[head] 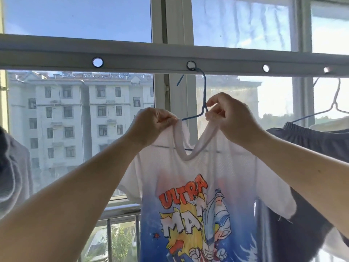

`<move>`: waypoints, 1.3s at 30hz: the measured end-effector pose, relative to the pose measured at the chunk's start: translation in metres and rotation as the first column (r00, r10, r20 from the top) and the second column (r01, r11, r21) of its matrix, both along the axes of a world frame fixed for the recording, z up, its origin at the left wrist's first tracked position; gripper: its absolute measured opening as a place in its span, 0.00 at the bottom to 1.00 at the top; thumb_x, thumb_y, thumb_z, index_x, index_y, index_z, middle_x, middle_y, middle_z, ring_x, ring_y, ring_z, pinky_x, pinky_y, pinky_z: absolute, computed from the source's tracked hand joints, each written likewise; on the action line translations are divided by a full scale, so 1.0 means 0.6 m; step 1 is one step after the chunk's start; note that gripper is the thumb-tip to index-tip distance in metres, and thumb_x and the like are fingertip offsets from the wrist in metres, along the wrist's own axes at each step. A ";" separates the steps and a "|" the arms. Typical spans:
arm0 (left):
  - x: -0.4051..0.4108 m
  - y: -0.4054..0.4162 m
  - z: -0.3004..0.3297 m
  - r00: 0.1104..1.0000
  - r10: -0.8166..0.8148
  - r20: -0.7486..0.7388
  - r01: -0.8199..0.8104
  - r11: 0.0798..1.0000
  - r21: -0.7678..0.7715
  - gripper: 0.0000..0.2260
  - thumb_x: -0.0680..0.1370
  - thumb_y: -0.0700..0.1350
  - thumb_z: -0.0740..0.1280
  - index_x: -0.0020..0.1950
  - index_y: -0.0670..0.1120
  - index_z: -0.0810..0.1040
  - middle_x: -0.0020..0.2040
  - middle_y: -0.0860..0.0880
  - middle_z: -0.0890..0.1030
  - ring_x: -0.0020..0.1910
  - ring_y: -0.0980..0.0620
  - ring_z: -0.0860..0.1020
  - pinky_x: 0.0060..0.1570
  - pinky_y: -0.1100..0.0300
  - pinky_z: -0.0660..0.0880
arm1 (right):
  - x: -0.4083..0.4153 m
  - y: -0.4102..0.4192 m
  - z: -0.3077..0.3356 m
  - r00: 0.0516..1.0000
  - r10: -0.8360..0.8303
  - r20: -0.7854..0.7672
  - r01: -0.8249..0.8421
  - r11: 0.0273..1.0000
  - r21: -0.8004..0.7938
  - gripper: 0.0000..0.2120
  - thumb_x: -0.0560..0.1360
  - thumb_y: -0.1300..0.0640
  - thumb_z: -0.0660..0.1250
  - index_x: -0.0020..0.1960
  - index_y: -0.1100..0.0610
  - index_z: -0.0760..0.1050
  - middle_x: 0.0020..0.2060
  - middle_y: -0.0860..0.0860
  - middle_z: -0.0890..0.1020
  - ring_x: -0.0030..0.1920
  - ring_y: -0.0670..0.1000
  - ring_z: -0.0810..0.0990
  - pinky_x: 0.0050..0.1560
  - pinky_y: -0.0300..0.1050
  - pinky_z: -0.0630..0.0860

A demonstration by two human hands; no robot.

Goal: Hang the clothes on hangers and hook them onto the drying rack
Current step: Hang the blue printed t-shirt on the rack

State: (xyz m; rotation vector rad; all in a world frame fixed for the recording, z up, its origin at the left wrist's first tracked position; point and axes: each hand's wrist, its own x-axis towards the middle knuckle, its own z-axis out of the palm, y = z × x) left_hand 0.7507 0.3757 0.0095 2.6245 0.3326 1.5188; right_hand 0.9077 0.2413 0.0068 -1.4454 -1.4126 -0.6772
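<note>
Both hands are raised to a white mesh T-shirt (207,173) that hangs on a thin blue wire hanger (203,95). Left hand (151,125) has its fingers curled, pinching the ribbed collar at the shirt's left shoulder; right hand (232,118) pinches the collar's other side between thumb and forefinger, just beside the hanger's neck. The hanger's hook passes through a round hole in the flat grey drying rack bar (141,55). The shirt's print reads "ULTRA MAN" in orange and white above a blue field. A dark garment (311,146) hangs to the right on a pale hanger (334,104).
</note>
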 end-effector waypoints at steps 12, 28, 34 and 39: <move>0.004 0.004 -0.010 1.000 0.006 0.012 -0.006 1.000 -0.016 0.10 0.76 0.45 0.65 0.55 0.45 0.81 0.43 0.55 0.80 0.36 0.66 0.74 0.38 0.80 0.66 | 0.045 -0.068 -0.005 0.984 0.004 -0.178 -0.028 0.991 -0.133 0.08 0.73 0.55 0.70 0.50 0.55 0.83 0.41 0.45 0.83 0.39 0.37 0.77 0.41 0.23 0.70; 0.002 0.012 -0.021 0.994 0.040 0.101 -0.037 0.999 -0.036 0.10 0.76 0.44 0.66 0.55 0.44 0.81 0.46 0.55 0.79 0.46 0.58 0.76 0.40 0.85 0.63 | 0.068 -0.090 -0.024 0.969 0.004 -0.248 -0.045 0.986 -0.162 0.07 0.73 0.49 0.68 0.45 0.51 0.81 0.38 0.40 0.81 0.41 0.38 0.78 0.40 0.27 0.71; -0.006 0.025 -0.019 0.973 0.068 0.219 -0.047 0.994 -0.096 0.07 0.77 0.41 0.63 0.43 0.45 0.80 0.39 0.51 0.80 0.36 0.61 0.74 0.34 0.80 0.65 | 0.070 -0.084 -0.020 0.988 -0.047 -0.145 0.022 0.986 -0.164 0.10 0.73 0.51 0.68 0.49 0.56 0.82 0.41 0.47 0.83 0.42 0.42 0.78 0.44 0.26 0.70; -0.018 0.033 -0.034 0.992 0.036 0.121 -0.029 0.998 -0.060 0.06 0.75 0.43 0.66 0.49 0.44 0.81 0.43 0.51 0.81 0.40 0.65 0.75 0.38 0.82 0.67 | 0.074 -0.075 -0.025 0.993 -0.063 -0.098 0.050 0.989 -0.136 0.10 0.74 0.51 0.66 0.50 0.55 0.82 0.40 0.45 0.83 0.43 0.41 0.79 0.42 0.23 0.70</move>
